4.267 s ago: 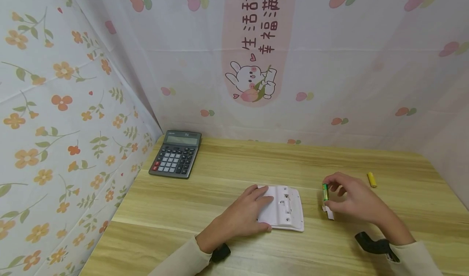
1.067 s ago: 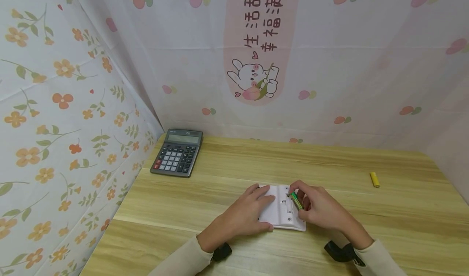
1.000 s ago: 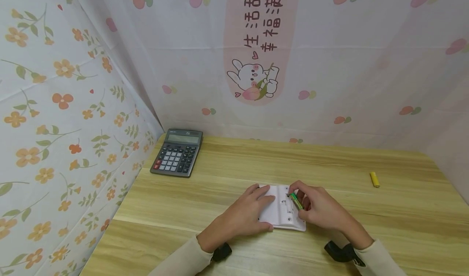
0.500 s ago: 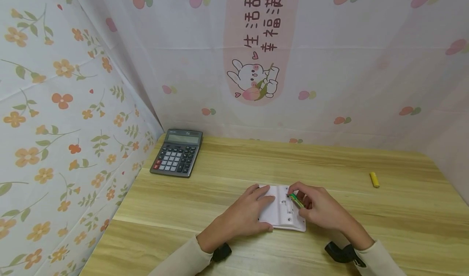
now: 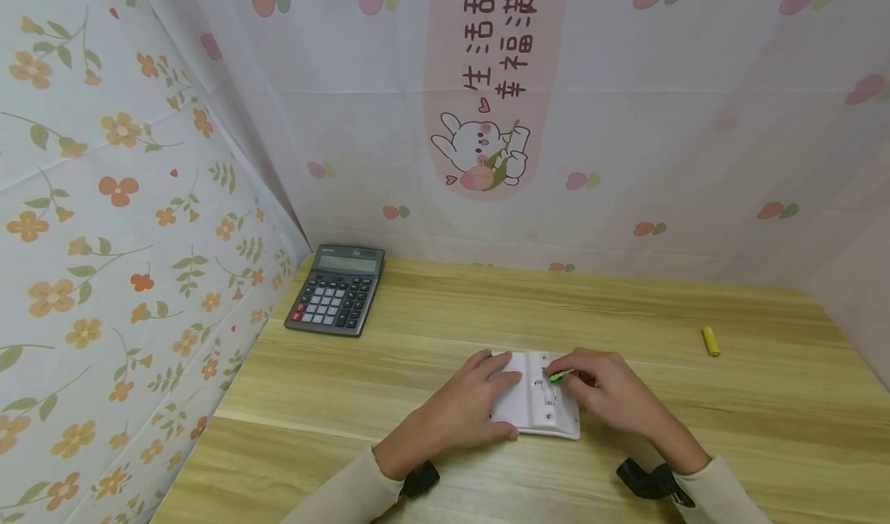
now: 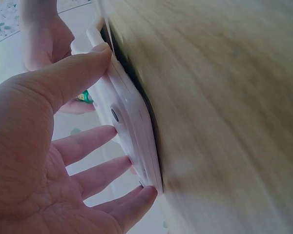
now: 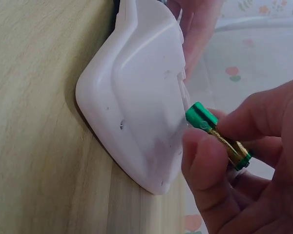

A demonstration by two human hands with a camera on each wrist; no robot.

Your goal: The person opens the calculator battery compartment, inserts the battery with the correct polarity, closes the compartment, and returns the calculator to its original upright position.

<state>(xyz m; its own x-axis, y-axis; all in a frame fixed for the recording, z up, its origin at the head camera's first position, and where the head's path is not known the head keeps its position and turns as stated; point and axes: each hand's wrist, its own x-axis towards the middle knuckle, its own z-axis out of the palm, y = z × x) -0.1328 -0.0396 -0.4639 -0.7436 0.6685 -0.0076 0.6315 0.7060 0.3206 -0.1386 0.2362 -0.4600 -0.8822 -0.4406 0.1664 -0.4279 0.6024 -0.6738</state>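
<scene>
A white plastic device (image 5: 511,400) lies back side up on the wooden table, with an uncovered battery compartment (image 5: 549,391) along its right part. My left hand (image 5: 462,408) rests on its left end, fingers spread, the thumb at the near edge. In the left wrist view, the left fingertips (image 6: 129,162) touch the device's side. My right hand (image 5: 619,389) pinches a green and gold battery (image 7: 219,136) between thumb and fingers. That battery is tilted over the compartment, one end close to the device; whether it touches I cannot tell.
A dark grey desk calculator (image 5: 335,290) sits at the table's back left. On the right lies a yellow battery (image 5: 710,341). A patterned cloth (image 5: 598,122) hangs behind the table, and a floral one (image 5: 139,246) along the left.
My right hand has brought the green battery leftward from the table to the device. In the last half second the battery has swung more crosswise. My left hand has stayed put.
</scene>
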